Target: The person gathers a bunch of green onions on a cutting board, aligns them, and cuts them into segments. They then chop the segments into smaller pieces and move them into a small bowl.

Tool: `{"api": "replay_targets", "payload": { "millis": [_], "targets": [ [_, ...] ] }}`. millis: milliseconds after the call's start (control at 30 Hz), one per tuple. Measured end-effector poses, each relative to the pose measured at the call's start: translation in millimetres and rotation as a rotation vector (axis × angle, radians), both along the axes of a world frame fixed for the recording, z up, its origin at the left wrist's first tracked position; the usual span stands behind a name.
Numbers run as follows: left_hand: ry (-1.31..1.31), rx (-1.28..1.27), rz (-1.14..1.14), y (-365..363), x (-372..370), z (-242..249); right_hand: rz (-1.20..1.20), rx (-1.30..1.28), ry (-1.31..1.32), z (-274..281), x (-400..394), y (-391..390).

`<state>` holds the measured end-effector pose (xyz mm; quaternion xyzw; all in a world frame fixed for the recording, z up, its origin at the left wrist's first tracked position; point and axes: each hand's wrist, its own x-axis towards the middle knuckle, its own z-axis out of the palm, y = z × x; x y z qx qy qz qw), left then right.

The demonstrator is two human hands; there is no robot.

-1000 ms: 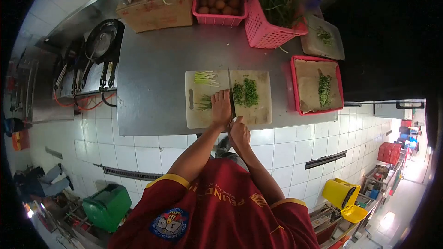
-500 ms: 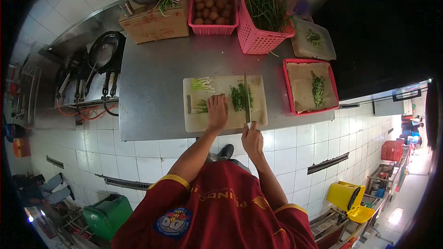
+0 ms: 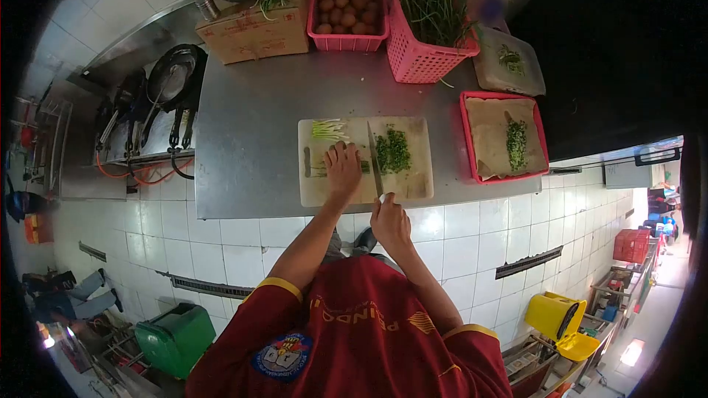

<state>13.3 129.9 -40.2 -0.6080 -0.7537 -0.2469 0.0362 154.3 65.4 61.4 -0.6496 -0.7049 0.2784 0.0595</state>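
Observation:
On the pale cutting board (image 3: 405, 186), my left hand (image 3: 343, 171) presses down on a bunch of spring onions (image 3: 365, 167), its fingers over the green stalks. My right hand (image 3: 391, 224) grips the handle of a knife (image 3: 375, 158) at the board's front edge. The blade points away from me, between the stalks and a pile of chopped spring onion greens (image 3: 393, 150). White-ended spring onion pieces (image 3: 329, 129) lie at the board's upper left, beyond my left hand.
Behind the board on the steel table (image 3: 251, 118) stand a carton (image 3: 254, 35), a pink basket of eggs (image 3: 346, 41) and a pink basket of spring onions (image 3: 420, 63). A lined pink tray (image 3: 483, 133) with chopped greens sits right. Pans (image 3: 173, 81) stand left.
The knife and my right hand have moved left, from the right side of the chopped pile to its left side beside the stalks. My left hand stays on the bunch.

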Motion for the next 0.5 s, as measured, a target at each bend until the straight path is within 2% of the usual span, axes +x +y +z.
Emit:
{"api": "replay_targets", "payload": {
  "millis": [133,367,500],
  "targets": [
    [0.121,-0.012,0.029,1.1,1.9,-7.2,0.027,-0.063,-0.043,11.1,-7.5,5.7],
    [0.038,-0.113,0.014,0.8,2.6,-12.7,0.046,-0.168,-0.115,37.4,-20.1,2.4],
    [0.017,-0.155,0.009,1.5,2.6,-7.3,0.056,-0.253,-0.146,28.4,-17.1,-15.6]
  ]
}}
